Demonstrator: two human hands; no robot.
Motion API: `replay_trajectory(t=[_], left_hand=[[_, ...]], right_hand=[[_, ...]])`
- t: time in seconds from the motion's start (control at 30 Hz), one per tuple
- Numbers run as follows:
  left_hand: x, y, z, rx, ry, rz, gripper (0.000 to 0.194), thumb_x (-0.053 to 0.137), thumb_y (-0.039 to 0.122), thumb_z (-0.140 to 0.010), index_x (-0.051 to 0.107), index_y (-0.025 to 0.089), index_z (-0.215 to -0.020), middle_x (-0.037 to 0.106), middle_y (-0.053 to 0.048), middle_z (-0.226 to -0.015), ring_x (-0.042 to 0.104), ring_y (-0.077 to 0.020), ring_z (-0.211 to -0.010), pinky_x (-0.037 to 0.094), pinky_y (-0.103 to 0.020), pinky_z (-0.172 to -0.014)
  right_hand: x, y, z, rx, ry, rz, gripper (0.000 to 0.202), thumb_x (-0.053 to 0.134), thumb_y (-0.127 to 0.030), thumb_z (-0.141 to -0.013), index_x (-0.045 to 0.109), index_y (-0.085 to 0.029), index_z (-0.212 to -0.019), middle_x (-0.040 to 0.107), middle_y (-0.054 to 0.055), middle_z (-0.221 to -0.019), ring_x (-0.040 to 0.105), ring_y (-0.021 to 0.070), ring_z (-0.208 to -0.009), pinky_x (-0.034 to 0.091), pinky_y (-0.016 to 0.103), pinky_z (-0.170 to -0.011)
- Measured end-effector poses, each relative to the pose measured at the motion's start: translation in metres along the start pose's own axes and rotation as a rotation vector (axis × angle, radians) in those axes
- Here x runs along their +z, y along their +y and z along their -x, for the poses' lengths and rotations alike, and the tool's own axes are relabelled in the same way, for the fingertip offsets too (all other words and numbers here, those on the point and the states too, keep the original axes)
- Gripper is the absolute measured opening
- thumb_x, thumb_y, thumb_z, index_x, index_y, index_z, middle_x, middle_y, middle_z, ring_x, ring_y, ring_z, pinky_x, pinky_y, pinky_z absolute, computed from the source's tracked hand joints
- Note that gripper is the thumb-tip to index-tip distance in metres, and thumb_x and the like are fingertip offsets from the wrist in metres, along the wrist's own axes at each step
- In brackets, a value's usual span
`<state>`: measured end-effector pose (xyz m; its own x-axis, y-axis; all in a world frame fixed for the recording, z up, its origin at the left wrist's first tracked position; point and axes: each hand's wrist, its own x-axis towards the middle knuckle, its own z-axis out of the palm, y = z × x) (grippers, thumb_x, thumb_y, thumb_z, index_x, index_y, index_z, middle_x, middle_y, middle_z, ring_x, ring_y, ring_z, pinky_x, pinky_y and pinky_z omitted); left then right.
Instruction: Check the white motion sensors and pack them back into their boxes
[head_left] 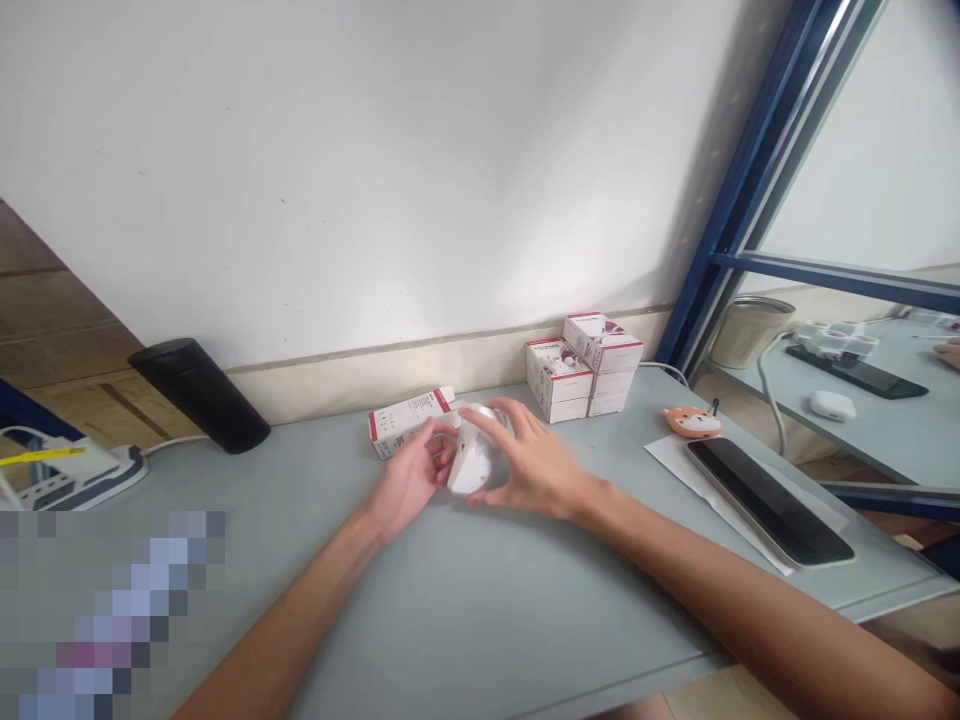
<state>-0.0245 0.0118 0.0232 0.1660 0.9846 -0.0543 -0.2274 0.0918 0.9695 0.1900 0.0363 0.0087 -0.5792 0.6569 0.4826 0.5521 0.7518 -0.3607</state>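
Note:
Above the grey table, in front of me, is a rounded white device [470, 462] that seems to be in clear plastic wrap, with a small reddish mark on its face. My right hand [534, 462] grips it from the right, fingers over the top and thumb along the lower edge. On the other side, my left hand [417, 472] has its fingers curled against the device's left edge; some fingertips are hidden. Just behind the hands lies a white and red carton [405, 420], its flap raised at the right end.
Several similar cartons [581, 365] are stacked against the wall. To the right lie a black phone [769, 500], a sheet of paper [720, 500] and an orange animal-faced case [691, 421]. A black cylinder [201, 395] and a power strip [90, 475] are at left. A mirror [862, 300] stands at right.

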Motion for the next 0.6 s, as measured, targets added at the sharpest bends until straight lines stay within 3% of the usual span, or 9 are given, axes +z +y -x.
replay_trajectory(t=[0.07, 0.13, 0.17, 0.23, 0.3, 0.37, 0.47, 0.6], left_hand=[[-0.006, 0.003, -0.003, 0.173, 0.146, -0.184, 0.029, 0.071, 0.051, -0.091, 0.07, 0.023, -0.085, 0.055, -0.001, -0.072, 0.049, -0.0173, -0.065, 0.044, -0.029, -0.067], [-0.016, 0.004, -0.007, 0.388, 0.293, -0.513, 0.016, 0.075, 0.04, -0.087, 0.071, 0.025, -0.083, 0.062, -0.004, -0.083, 0.057, -0.0233, -0.084, 0.047, -0.032, -0.085], [-0.022, 0.004, -0.009, 0.475, 0.335, -0.697, 0.011, 0.076, 0.038, -0.086, 0.073, 0.027, -0.088, 0.067, -0.007, -0.095, 0.06, -0.028, -0.098, 0.046, -0.036, -0.098], [-0.039, 0.002, -0.013, 0.566, 0.374, -1.07, 0.026, 0.071, 0.038, -0.088, 0.074, 0.029, -0.113, 0.067, -0.012, -0.125, 0.055, -0.0369, -0.126, 0.035, -0.047, -0.116], [-0.056, -0.001, -0.018, 0.577, 0.378, -1.363, 0.046, 0.064, 0.04, -0.093, 0.064, 0.029, -0.138, 0.055, -0.015, -0.153, 0.042, -0.041, -0.146, 0.023, -0.057, -0.124], [-0.071, -0.003, -0.022, 0.523, 0.312, -1.53, 0.049, 0.058, 0.042, -0.097, 0.058, 0.028, -0.145, 0.051, -0.017, -0.159, 0.038, -0.0411, -0.152, 0.017, -0.061, -0.125], [-0.081, -0.004, -0.023, 0.442, 0.263, -1.617, 0.046, 0.053, 0.039, -0.099, 0.057, 0.026, -0.143, 0.05, -0.02, -0.161, 0.04, -0.0402, -0.151, 0.023, -0.061, -0.123], [-0.078, 0.006, -0.017, 0.472, 0.197, -1.638, 0.037, 0.056, 0.026, -0.091, 0.06, 0.026, -0.128, 0.056, -0.016, -0.155, 0.045, -0.0394, -0.148, 0.023, -0.059, -0.122]], right_hand=[[-0.001, 0.007, -0.002, 0.067, 0.033, 0.024, 0.111, 0.094, -0.045, -0.073, 0.031, -0.04, -0.165, 0.049, 0.015, -0.145, 0.053, 0.0385, -0.135, 0.052, 0.059, -0.11], [-0.002, 0.014, -0.004, 0.093, 0.046, 0.065, 0.106, 0.094, -0.043, -0.074, 0.036, -0.038, -0.163, 0.05, 0.015, -0.139, 0.054, 0.0376, -0.131, 0.053, 0.058, -0.109], [-0.002, 0.016, -0.004, 0.098, 0.047, 0.084, 0.103, 0.094, -0.044, -0.075, 0.039, -0.037, -0.161, 0.051, 0.015, -0.137, 0.055, 0.0371, -0.129, 0.053, 0.058, -0.108], [-0.002, 0.019, -0.004, 0.107, 0.047, 0.108, 0.097, 0.093, -0.046, -0.075, 0.045, -0.033, -0.158, 0.051, 0.015, -0.135, 0.057, 0.0362, -0.126, 0.052, 0.057, -0.108], [-0.002, 0.021, -0.005, 0.122, 0.046, 0.112, 0.088, 0.091, -0.05, -0.077, 0.051, -0.03, -0.153, 0.053, 0.015, -0.134, 0.057, 0.0357, -0.124, 0.052, 0.057, -0.108], [-0.002, 0.021, -0.005, 0.148, 0.046, 0.1, 0.077, 0.089, -0.053, -0.079, 0.056, -0.029, -0.145, 0.057, 0.014, -0.132, 0.058, 0.0353, -0.123, 0.052, 0.055, -0.107], [-0.002, 0.022, -0.006, 0.208, 0.063, 0.082, 0.066, 0.087, -0.053, -0.08, 0.061, -0.026, -0.135, 0.062, 0.013, -0.127, 0.058, 0.0342, -0.121, 0.052, 0.052, -0.106], [-0.004, 0.027, -0.007, 0.28, 0.159, 0.064, 0.06, 0.088, -0.049, -0.08, 0.062, -0.024, -0.128, 0.063, 0.013, -0.128, 0.058, 0.0337, -0.123, 0.051, 0.05, -0.107]])
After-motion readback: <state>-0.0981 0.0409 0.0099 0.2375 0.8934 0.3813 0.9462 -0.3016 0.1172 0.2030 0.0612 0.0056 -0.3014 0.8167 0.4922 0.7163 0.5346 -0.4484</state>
